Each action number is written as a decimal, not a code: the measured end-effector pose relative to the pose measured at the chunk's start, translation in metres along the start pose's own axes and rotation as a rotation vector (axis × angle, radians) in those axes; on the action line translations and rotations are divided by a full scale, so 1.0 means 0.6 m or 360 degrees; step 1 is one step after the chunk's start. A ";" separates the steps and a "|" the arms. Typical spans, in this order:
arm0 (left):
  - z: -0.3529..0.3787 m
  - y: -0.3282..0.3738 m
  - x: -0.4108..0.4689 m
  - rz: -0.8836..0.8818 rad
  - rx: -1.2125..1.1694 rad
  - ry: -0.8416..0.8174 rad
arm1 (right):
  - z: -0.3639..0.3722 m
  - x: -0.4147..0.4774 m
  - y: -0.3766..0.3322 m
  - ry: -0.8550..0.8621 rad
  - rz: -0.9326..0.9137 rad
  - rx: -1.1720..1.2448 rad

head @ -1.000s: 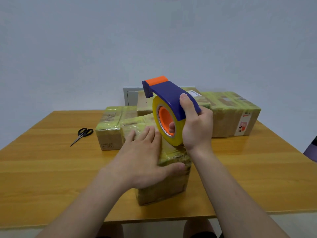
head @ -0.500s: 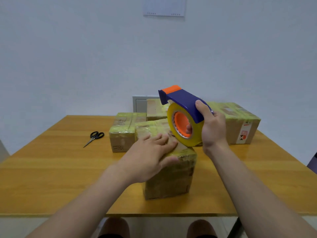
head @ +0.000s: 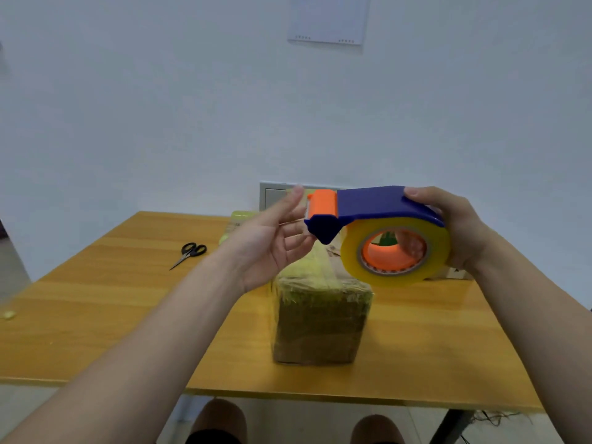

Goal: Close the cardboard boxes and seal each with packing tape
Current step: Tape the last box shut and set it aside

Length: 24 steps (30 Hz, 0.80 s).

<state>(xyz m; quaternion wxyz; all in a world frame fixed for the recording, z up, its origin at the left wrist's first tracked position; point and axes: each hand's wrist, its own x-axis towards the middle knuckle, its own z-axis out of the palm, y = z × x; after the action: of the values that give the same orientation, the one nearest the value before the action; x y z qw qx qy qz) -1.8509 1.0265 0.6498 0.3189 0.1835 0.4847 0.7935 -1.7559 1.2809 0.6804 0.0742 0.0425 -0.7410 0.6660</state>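
2 knees show below the near edge of the light wooden surface, which spans the whole view; a dark leg stands under its right corner. Just back from that edge, about midway across, sits the brown cardboard box wrapped in yellowish tape. Its flaps are shut, its short face is toward the person, and its long axis runs away toward the wall. Bare wood lies on both sides of it, wider on the left, out to a small yellow scrap at the left edge. Print on the box top is too small to read.

Above the box, off the surface, the right hand holds the blue tape dispenser with an orange cutter cap. Its grip is clenched round the rear of the body and the roll of clear yellowish tape. The dispenser's long axis lies about level, cutter end pointing left, the roll's orange core facing the person. The left hand is beside the cutter end, grip released, fingers straight; whether it touches the tape I cannot tell.

Farther back, black scissors lie well apart from the box on the left. A second taped box is partly hidden behind the left hand. At the far edge is a grey wall plate. High on the wall hangs a white sheet, its print unreadable.
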 end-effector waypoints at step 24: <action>-0.030 0.002 -0.022 0.0036 0.0466 0.0351 | -0.019 0.011 -0.009 -0.0453 0.0211 -0.0158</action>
<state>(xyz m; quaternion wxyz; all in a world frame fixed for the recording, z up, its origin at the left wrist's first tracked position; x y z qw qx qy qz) -1.8525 1.0050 0.6427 0.2248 0.1454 0.6250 0.7333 -1.7612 1.2919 0.6879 -0.0736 0.0839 -0.7772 0.6193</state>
